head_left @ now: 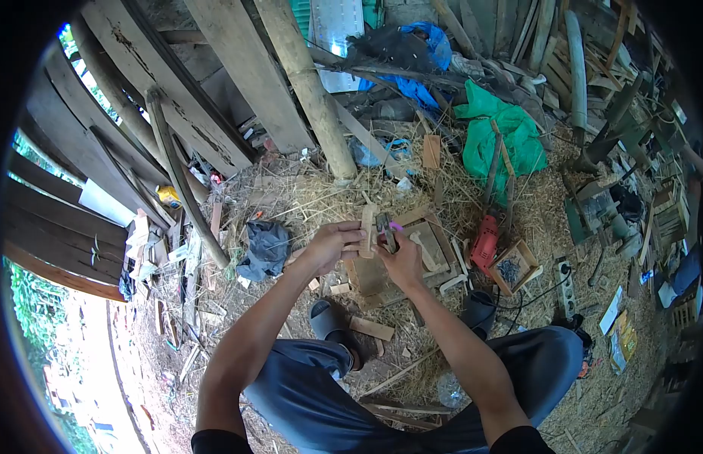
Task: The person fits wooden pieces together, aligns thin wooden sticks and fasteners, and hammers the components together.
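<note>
My left hand (338,247) is closed on a short pale piece of wood (369,225), held upright in front of me. My right hand (403,263) is closed round a small grey metal tool (387,229) with a purple part beside it; its exact kind is hard to make out. The tool is up against or very near the right side of the wood. Below both hands lies a low wooden board (366,277) with a raised frame and a curved wooden piece (429,252) on it.
Right of the board are a red power tool (484,242), a wooden box (527,257) of nails or screws and a power strip (567,287). A dark plastic bag (265,250) lies left. A bamboo post (310,91) and a green sheet (502,136) stand beyond. Straw and offcuts litter the ground.
</note>
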Available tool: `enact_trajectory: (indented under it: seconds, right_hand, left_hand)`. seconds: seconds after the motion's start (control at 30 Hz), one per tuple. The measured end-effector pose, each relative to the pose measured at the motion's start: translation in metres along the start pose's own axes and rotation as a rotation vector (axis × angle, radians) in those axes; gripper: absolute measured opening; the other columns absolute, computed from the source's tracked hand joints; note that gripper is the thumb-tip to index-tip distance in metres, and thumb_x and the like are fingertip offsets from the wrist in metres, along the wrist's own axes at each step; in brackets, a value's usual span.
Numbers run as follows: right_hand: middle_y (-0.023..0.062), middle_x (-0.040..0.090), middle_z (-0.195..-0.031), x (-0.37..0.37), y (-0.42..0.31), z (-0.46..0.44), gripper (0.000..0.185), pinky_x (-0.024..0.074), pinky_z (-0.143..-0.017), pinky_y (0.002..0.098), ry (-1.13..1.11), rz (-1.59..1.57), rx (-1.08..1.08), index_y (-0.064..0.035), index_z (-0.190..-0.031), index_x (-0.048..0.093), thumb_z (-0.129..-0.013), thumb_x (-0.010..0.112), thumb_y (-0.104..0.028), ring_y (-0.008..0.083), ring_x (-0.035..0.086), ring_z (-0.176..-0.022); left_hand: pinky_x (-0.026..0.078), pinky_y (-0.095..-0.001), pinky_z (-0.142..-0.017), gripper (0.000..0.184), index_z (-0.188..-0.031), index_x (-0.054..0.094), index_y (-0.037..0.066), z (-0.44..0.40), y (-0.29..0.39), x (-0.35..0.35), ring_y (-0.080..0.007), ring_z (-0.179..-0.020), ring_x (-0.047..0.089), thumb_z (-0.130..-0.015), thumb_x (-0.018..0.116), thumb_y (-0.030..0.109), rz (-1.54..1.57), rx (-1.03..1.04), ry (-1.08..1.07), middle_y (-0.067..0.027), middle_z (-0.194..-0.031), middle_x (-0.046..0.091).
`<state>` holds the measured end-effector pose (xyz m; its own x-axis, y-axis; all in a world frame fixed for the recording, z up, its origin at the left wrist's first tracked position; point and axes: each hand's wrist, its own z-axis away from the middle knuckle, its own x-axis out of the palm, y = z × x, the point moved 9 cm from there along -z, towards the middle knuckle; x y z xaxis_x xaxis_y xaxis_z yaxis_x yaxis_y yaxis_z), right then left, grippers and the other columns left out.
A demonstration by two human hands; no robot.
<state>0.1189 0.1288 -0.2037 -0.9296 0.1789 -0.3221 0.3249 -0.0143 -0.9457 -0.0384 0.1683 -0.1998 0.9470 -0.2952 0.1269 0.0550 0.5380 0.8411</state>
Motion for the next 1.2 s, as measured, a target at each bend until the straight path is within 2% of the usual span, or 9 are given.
enact_trajectory:
  seconds: [0.13,0.3,0.53,0.6,0.7,0.8,0.87,1.03,1.2]
  right_hand:
    - [0.0221,0.065,-0.076,-0.011,-0.009,-0.003,0.029,0.049,-0.065,0.0409,0.021,-0.042,-0.076,0.0017,-0.095,0.063,-0.077,0.072,-0.018,0.0357,0.066,-0.074]
    - [0.0154,0.065,-0.072,-0.037,-0.014,-0.007,0.036,0.0477,-0.064,0.0352,0.186,-0.123,-0.016,0.0015,-0.092,0.065,-0.078,0.072,-0.031,0.0251,0.064,-0.067]
    - [0.009,0.066,-0.074,-0.026,-0.03,0.001,0.033,0.0477,-0.067,0.0327,0.017,-0.016,0.095,0.0006,-0.086,0.067,-0.08,0.072,-0.032,0.019,0.063,-0.069]
    - [0.0041,0.067,-0.074,-0.015,-0.027,-0.001,0.022,0.0413,-0.044,0.0247,-0.072,-0.149,0.14,-0.0034,-0.088,0.066,-0.082,0.07,-0.024,0.0087,0.053,-0.05]
    - [0.0036,0.062,-0.07,-0.024,-0.035,0.003,0.024,0.0421,-0.048,0.028,-0.117,-0.216,0.338,-0.0008,-0.089,0.066,-0.081,0.071,-0.022,0.0106,0.053,-0.054]
    - [0.0026,0.059,-0.069,-0.028,-0.021,-0.007,0.019,0.0363,-0.04,0.0265,-0.118,-0.225,0.287,-0.0027,-0.092,0.064,-0.083,0.069,-0.019,0.0086,0.048,-0.049]
    - [0.0023,0.057,-0.069,-0.031,-0.011,-0.014,0.017,0.0363,-0.04,0.0265,-0.163,-0.241,0.265,-0.0034,-0.092,0.063,-0.084,0.067,-0.018,0.0089,0.047,-0.049]
    - [0.0011,0.053,-0.068,-0.035,-0.017,-0.019,0.014,0.0347,-0.04,0.0269,-0.199,-0.29,0.246,-0.0049,-0.097,0.061,-0.087,0.063,-0.014,0.0092,0.043,-0.046]
    - [0.0015,0.05,-0.07,-0.066,-0.071,-0.026,0.02,0.029,-0.04,0.0236,-0.347,-0.516,0.402,-0.0057,-0.11,0.057,-0.093,0.055,-0.015,0.0058,0.039,-0.046]
  left_hand:
    - [0.052,-0.0364,-0.087,0.041,-0.123,0.05,-0.005,0.002,0.002,0.007,-0.0197,-0.097,0.062,-0.088,0.061,0.011,0.042,-0.003,-0.006,-0.0097,-0.104,0.062]
    - [0.051,-0.0371,-0.086,0.029,-0.113,0.053,0.0,0.001,-0.002,0.01,-0.0196,-0.098,0.061,-0.087,0.061,0.011,0.184,0.001,0.041,-0.009,-0.103,0.062]
    - [0.051,-0.0342,-0.087,0.028,-0.11,0.054,0.0,-0.005,-0.007,0.019,-0.0188,-0.092,0.062,-0.084,0.063,0.008,0.218,0.041,0.115,-0.0083,-0.098,0.061]
    - [0.05,-0.0332,-0.088,0.029,-0.11,0.054,0.0,-0.005,-0.005,0.026,-0.0186,-0.091,0.062,-0.083,0.064,0.007,0.25,0.071,0.09,-0.0085,-0.099,0.061]
    - [0.05,-0.0302,-0.088,0.029,-0.11,0.054,-0.003,0.0,-0.001,0.029,-0.0179,-0.093,0.062,-0.083,0.063,0.004,0.247,0.085,0.093,-0.0094,-0.1,0.062]
    - [0.05,-0.029,-0.088,0.029,-0.112,0.054,-0.002,-0.018,-0.011,0.028,-0.0174,-0.096,0.062,-0.084,0.063,0.003,0.2,0.149,0.006,-0.0097,-0.101,0.062]
    - [0.049,-0.0276,-0.088,0.026,-0.112,0.054,0.0,-0.012,0.005,0.03,-0.0162,-0.096,0.061,-0.087,0.061,0.001,-0.321,0.462,0.099,-0.0092,-0.101,0.062]
    - [0.05,-0.0277,-0.086,0.022,-0.11,0.055,0.001,-0.021,0.003,0.036,-0.016,-0.095,0.062,-0.089,0.06,0.001,-0.12,0.558,0.026,-0.0097,-0.099,0.063]
    - [0.052,-0.0279,-0.08,0.021,-0.11,0.056,-0.002,0.024,0.074,0.065,-0.0154,-0.088,0.064,-0.091,0.06,0.006,-0.052,0.605,-0.084,-0.0097,-0.097,0.065]
